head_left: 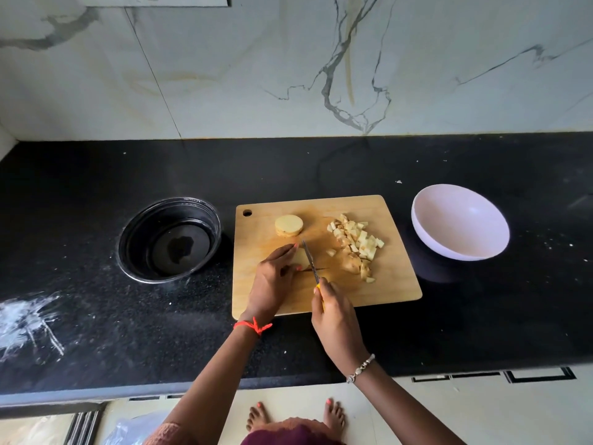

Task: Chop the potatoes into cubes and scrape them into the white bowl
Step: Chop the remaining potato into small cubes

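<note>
A wooden cutting board (388,284) lies on the black counter. My left hand (274,279) holds a potato piece (301,257) down on the board with curled fingers. My right hand (335,319) grips a yellow-handled knife (310,260), whose blade stands in the piece right beside my left fingertips. A stack of round potato slices (288,225) sits at the board's far left. A pile of potato cubes (357,239) lies on the right half, with some peel-on bits (351,266) near it. The white bowl (460,221) stands empty to the right of the board.
A black round container (169,239) with a little liquid in it sits left of the board. White powder smears (29,319) mark the counter's left front. A marble wall rises behind the counter. Bare feet (295,415) show below the counter edge.
</note>
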